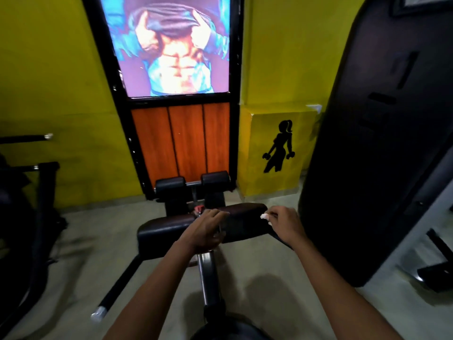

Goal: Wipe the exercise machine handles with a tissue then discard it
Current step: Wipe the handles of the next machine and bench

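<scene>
The right hand (285,223) pinches a small white tissue (264,216), soft, light, easily torn, against the padded handle (245,212) at its three o'clock end; the left hand (204,229) rests loosely spread at nine o'clock.

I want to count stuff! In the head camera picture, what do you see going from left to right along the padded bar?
Left pad → left hand → right pad → tissue → right hand → big black machine.
</scene>
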Available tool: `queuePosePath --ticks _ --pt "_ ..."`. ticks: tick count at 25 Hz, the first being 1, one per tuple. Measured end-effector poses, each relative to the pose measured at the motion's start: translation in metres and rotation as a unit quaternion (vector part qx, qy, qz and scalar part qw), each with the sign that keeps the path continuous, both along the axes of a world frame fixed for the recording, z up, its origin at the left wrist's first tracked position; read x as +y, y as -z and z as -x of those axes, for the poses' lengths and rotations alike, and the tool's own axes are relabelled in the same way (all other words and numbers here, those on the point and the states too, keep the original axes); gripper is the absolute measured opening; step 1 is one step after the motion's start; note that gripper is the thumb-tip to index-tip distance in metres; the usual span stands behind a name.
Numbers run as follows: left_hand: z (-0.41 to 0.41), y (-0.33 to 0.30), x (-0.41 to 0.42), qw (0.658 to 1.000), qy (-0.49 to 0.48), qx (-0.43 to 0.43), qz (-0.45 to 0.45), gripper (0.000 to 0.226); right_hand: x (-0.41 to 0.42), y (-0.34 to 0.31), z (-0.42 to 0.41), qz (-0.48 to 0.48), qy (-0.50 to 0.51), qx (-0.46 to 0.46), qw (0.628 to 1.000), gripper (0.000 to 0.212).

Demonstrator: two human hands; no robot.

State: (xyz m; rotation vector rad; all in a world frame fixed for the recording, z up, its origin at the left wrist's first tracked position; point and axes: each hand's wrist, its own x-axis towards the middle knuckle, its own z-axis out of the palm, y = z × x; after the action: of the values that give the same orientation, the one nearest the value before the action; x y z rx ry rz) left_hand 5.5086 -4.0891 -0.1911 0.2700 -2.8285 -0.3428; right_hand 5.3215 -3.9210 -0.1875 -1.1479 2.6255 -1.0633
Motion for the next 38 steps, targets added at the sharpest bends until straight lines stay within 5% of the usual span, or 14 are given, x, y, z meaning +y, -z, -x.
queuePosePath --ticks 5,10,21,38 --pt "-0.068 -0.024 -0.024 0.998 -0.041 0.003 -0.036 0.055 -0.042 -0.04 -0.057 0.002 -0.058 0.038 0.998 0.02" --pt "-0.137 -0.036 -0.055 0.996 -0.071 0.019 -0.053 0.045 -0.081 -0.058 -0.121 0.013 -0.076 0.053 0.996 0.01" --pt "-0.283 -0.016 -0.172 0.996 -0.06 0.008 -0.068 0.037 -0.176 -0.009 -0.27 -0.015 -0.036 -0.011 0.999 0.01" --pt "-0.102 0.03 -0.316 0.972 0.213 -0.068 -0.069 0.05 -0.28 0.033 -0.162 -0.022 0.201 -0.073 0.977 0.011"
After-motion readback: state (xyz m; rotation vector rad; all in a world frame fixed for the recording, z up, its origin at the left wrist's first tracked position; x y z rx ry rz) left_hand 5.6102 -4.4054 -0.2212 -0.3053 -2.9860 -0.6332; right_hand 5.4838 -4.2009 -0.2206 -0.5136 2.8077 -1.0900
